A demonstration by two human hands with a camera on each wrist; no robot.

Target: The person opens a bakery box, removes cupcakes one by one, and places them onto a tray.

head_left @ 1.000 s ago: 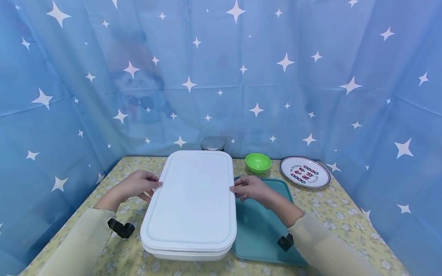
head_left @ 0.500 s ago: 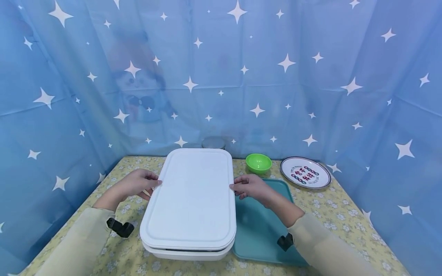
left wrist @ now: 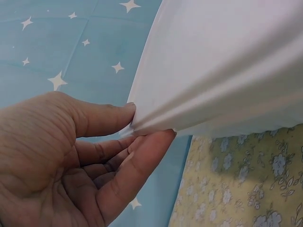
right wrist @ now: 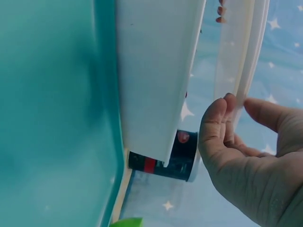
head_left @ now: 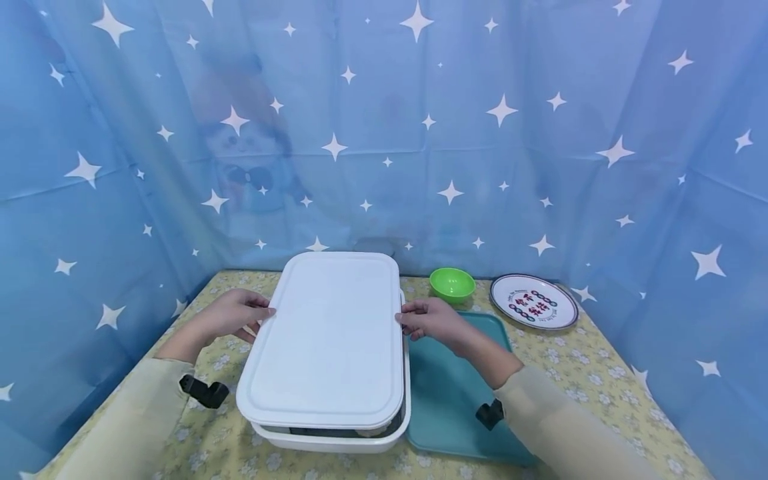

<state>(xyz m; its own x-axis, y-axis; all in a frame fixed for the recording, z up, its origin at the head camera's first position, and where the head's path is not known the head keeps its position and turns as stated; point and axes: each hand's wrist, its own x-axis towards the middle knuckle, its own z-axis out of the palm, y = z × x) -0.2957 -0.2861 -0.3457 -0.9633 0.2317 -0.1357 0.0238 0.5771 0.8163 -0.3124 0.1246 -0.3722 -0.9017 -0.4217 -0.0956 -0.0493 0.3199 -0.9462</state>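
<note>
A white rectangular lid point(head_left: 330, 340) is raised above a white storage box point(head_left: 336, 445), with a gap along the front and right side. My left hand point(head_left: 231, 319) pinches the lid's left edge between thumb and fingers; the left wrist view shows this grip close up. On the opposite edge my right hand point(head_left: 435, 327) pinches the rim with thumb and fingertips. The right wrist view has the lid point(right wrist: 251, 52) well apart from the box wall point(right wrist: 154, 75). Through the front gap a pale item shows inside the box, too little visible to identify.
A teal tray point(head_left: 456, 393) lies against the box's right side. Behind it are a green bowl point(head_left: 452, 287) and a white plate point(head_left: 534, 303) with printed characters. A dark can point(right wrist: 182, 158) stands behind the box. Star-patterned curtains point(head_left: 384, 133) enclose the table.
Both hands have raised the lid off the box and shifted it slightly left and away. The gap at the front has widened, and the box's right rim now shows.
</note>
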